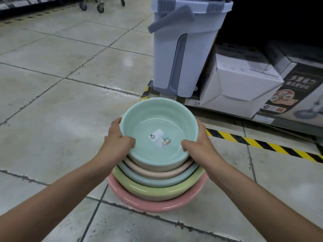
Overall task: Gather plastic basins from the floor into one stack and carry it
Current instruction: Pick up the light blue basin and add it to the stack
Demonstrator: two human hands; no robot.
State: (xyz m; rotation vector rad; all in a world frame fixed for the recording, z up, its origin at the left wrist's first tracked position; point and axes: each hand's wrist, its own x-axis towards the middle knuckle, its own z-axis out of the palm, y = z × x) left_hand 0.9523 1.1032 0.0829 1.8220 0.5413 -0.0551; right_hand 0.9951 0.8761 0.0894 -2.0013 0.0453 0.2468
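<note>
We are looking down at a tiled floor (pixel 52 84), and right in front of us sits a stack of 5 nested plastic basins. At the top is the mint basin (pixel 157 123), tilted toward us, with a small label (pixel 160 138) stuck to its inner bottom. Our left hand (pixel 116 138) is clamped on its left rim, thumb hooked over the edge into the bowl and the fingers curling round the outside. Our right hand (pixel 197 145) grips the right rim the same way, fingertips pressed on the inner edge. So both hands are closed on that top basin, 1 at each side. Beneath it we see the beige basin (pixel 157 172), then the blue basin (pixel 153 180), then the wider green basin (pixel 153 192), and at the bottom the pink basin (pixel 148 206), widest of the lot. The pink one appears to rest on the floor, though we cannot tell for sure. Just beyond the stack, at the floor's far side, a low display platform carries a tall pale mop bucket (pixel 185 49) with a grey handle, and beside it a white carton (pixel 244 88) and a dark printed box (pixel 295 88). A yellow and black hazard stripe (pixel 262 144) runs along the floor at the foot of that platform, to the right of our right hand. Up in the far left corner we catch some trolley wheels (pixel 100 8).
</note>
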